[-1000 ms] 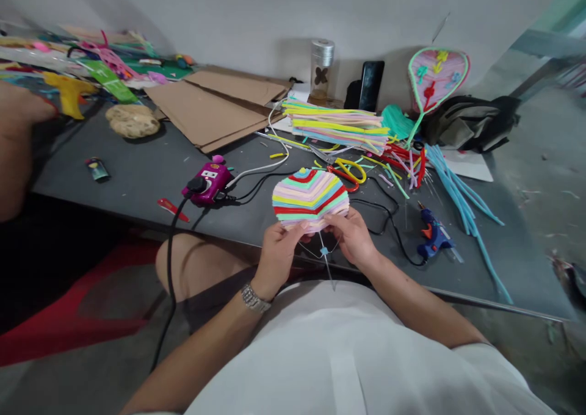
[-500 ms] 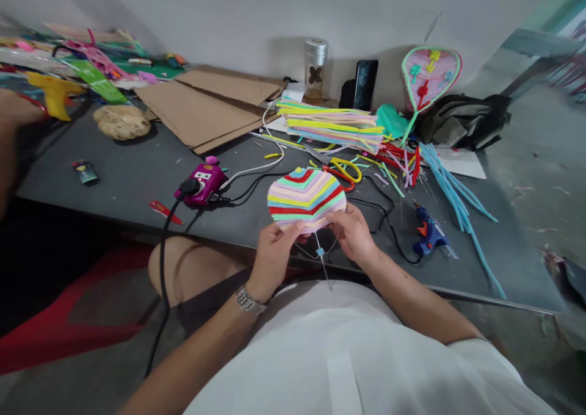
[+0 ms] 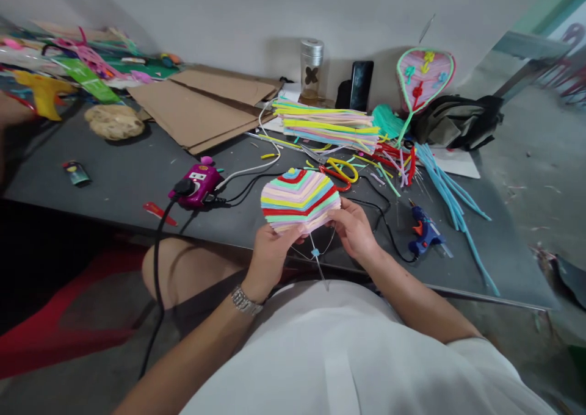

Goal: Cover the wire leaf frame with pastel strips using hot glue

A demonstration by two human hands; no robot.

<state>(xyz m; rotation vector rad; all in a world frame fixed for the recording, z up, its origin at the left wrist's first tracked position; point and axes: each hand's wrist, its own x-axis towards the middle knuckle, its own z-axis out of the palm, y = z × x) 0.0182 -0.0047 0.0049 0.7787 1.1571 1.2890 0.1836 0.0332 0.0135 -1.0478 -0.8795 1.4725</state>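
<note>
A fan-shaped piece of striped pipe cleaners (image 3: 300, 199) in pink, yellow, green, blue and red is held over the table's front edge. My left hand (image 3: 270, 254) pinches its lower left edge, fingers closed. My right hand (image 3: 354, 232) grips its lower right edge, fingers closed too. A thin wire stem (image 3: 317, 261) with a small blue bead hangs down from the piece between my hands.
On the dark table (image 3: 137, 177) lie a blue glue gun (image 3: 423, 232), red and yellow scissors (image 3: 339, 171), a purple power strip (image 3: 196, 183), a stack of pipe cleaners (image 3: 327, 127), cardboard sheets (image 3: 201, 107), a finished pink fan (image 3: 423, 79), a phone (image 3: 361, 85) and a jar (image 3: 311, 70).
The view has drifted slightly, shifting everything left. Both hands keep their hold on the striped piece with little change.
</note>
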